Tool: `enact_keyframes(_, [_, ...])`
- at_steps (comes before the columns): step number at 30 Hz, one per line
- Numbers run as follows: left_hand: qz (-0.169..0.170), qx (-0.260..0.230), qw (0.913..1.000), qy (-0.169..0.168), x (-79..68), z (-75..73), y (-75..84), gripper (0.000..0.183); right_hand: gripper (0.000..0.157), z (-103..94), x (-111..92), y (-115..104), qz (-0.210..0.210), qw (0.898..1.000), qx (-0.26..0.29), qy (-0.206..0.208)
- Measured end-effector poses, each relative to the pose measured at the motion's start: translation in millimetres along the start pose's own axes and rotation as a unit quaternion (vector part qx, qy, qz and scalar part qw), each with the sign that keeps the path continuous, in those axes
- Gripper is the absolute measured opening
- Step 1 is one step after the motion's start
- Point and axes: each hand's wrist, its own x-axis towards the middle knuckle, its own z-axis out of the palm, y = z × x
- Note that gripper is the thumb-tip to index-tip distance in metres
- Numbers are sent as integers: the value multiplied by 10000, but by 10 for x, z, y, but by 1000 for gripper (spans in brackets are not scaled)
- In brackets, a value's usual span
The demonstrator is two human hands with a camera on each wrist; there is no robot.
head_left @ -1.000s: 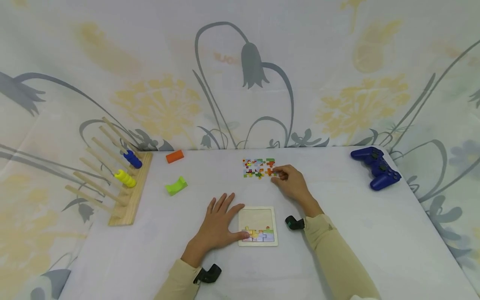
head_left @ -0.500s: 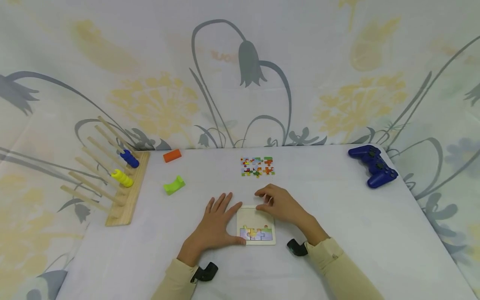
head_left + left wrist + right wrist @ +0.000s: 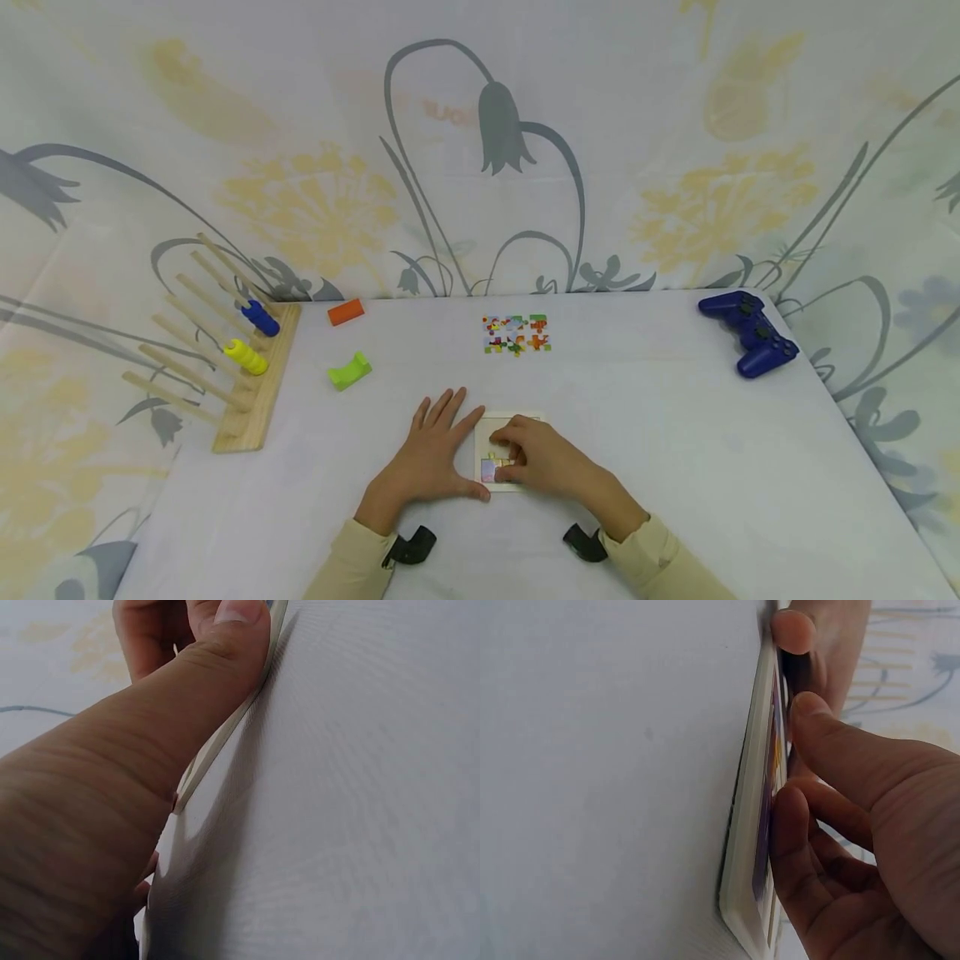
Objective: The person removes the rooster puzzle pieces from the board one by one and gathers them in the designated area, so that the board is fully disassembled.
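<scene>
A flowered cloth (image 3: 300, 125) is hanging behind the white table (image 3: 675, 467). The left hand (image 3: 423, 467) is resting with fingers apart, thumb and forefinger touching the left side of the puzzle frame (image 3: 491, 427). The right hand (image 3: 551, 462) is curving over that frame, touching the fitted pieces (image 3: 488, 472); whether it is pinching one, I cannot tell. Loose pieces (image 3: 516, 334) are lying beyond both hands; a blue gamepad (image 3: 748, 333) is sitting far right of them.

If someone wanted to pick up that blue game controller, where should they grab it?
Probably by the near handle of the controller, the right hand coming from the person's side, slightly left: it lies flat, and that handle juts out that way, well apart from other things.
</scene>
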Motion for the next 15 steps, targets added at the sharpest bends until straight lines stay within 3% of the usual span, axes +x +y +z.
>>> enact_keyframes(15, [102, 101, 9997, 210, -1, 18, -5, 118, 32, 48, -8, -96, -35, 9997, -252, 62])
